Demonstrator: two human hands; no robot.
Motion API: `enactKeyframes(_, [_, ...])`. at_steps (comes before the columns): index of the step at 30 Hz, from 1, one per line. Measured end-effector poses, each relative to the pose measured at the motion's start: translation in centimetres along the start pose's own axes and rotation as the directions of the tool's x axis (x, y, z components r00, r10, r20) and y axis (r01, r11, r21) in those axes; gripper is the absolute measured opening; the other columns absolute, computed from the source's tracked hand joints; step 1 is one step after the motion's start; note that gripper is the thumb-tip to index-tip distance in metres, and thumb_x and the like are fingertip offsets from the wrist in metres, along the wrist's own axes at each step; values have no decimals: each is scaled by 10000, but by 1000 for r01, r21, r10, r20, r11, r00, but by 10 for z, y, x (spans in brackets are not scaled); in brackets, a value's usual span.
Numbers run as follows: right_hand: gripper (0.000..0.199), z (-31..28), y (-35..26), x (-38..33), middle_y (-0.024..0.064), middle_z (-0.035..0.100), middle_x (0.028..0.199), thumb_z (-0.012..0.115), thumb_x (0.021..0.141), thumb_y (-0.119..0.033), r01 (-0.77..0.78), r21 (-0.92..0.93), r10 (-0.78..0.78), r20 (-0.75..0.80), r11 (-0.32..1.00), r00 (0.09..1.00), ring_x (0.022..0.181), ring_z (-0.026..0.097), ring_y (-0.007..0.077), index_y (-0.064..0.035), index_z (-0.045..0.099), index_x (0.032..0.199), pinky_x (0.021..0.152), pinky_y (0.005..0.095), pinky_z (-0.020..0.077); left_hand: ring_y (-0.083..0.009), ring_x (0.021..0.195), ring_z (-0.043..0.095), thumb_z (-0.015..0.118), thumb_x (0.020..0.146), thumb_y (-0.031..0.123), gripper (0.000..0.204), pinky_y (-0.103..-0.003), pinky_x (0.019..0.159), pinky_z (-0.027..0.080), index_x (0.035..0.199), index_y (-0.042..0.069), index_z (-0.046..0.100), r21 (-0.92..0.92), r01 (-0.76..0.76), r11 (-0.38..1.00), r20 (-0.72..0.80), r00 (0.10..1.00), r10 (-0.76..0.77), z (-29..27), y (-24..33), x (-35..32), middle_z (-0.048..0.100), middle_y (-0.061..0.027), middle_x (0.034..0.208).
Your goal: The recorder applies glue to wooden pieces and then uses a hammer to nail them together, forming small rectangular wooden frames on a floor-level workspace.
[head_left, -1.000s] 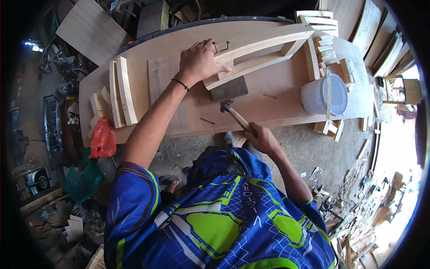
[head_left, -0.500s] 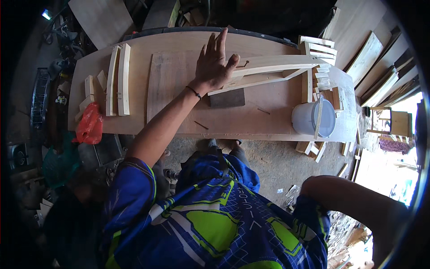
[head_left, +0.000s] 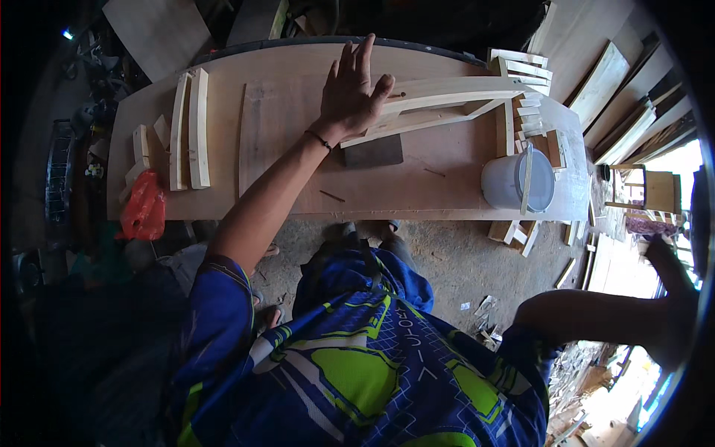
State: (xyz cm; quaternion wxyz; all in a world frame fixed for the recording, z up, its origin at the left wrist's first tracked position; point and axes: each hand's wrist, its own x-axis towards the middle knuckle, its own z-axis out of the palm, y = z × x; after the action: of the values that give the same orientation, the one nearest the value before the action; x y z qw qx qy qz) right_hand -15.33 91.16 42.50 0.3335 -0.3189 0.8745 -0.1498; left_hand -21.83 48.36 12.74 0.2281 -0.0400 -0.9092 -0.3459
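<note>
The left hand (head_left: 354, 93) lies flat, fingers spread, on the left end of a pale curved wooden frame (head_left: 447, 108) at the far middle of the plywood bench (head_left: 298, 171). The right hand (head_left: 674, 287), far right, is too dim to judge. A dark block (head_left: 372, 151) sits just near; a grey bucket (head_left: 518, 181) stands right.

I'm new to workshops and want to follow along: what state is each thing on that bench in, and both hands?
Left hand: open, flat on the wooden frame.
Wooden frame: lying flat on the bench.
Right hand: swung out to the side, grip unclear.
Bucket: upright, a wood strip across its top.
Red bag: crumpled at bench edge.
</note>
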Motion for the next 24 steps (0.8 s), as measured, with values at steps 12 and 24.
enactKeyframes(12, [210,252,-12,187,320,592,769,578,979,-173,-12,382,289,-679,924,675,783,589,551,-19,456,1053,578,531,479,-400,1441,321,463,957,612,845,-506,1177,263,1565,81,214,25,32,999,-64,998,-31,-8,-9,12,380,-229,1528])
enactKeyframes(24, [422,14,92,292,189,713,1032,649,952,-235,37,-254,-198,-646,967,738,884,709,345,-108,563,1345,770,450,558,-332,944,688,817,716,275,561,-440,743,576,1151,48,547,438,-151,886,410,911,-47,-3,-4,-3,664,-122,988])
